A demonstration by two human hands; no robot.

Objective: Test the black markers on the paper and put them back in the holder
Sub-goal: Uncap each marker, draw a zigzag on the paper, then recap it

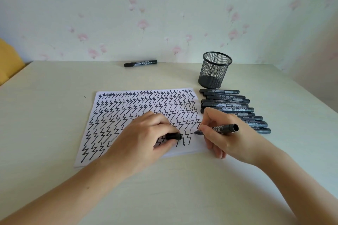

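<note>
Black zigzags cover one paper sheet [117,113]; right hand [225,133] grips an uncapped marker [224,128], left hand [146,133] pinches its cap [172,136]; ten capped markers [230,105] lie beside one round mesh holder [214,69].

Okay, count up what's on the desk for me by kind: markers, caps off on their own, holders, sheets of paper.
Markers: 12, namely row of 10, lone marker by the wall, marker in the right hand
Loose caps: 1, cap in the left hand
Mesh holder: 1
Paper: 1
Total: 15
</note>
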